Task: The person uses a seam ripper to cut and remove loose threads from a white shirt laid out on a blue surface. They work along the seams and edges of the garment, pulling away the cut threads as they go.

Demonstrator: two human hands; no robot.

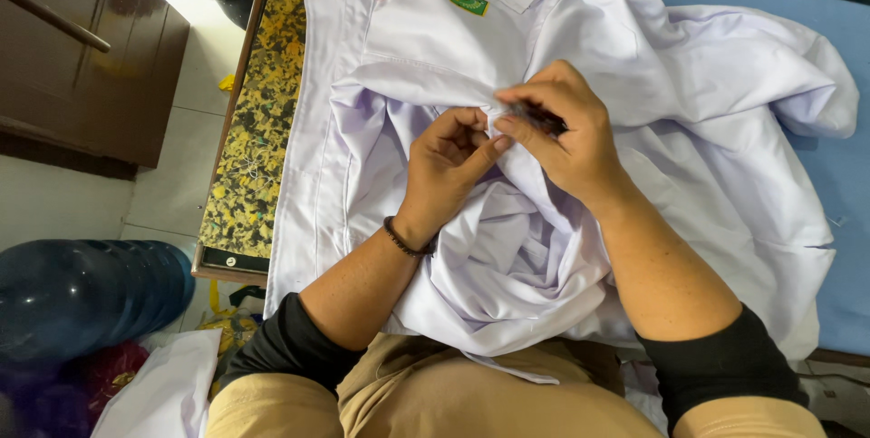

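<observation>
Hands pinch white shirt (pixel 544 248); left (pixel 449 171) grips fabric; right (pixel 562 130) holds small dark tool (pixel 542 117).

Surroundings: work surface, furniture and floor items.

A speckled yellow-and-black tabletop (pixel 258 121) runs down the left-centre of the frame; a blue surface (pixel 838 193) fills the right side. A dark brown wooden cabinet (pixel 86 57) occupies the upper left, above a white tiled floor (pixel 168 175). A large blue water bottle (pixel 82 288) lies at lower left, with a white cloth (pixel 159 393) just below it.
</observation>
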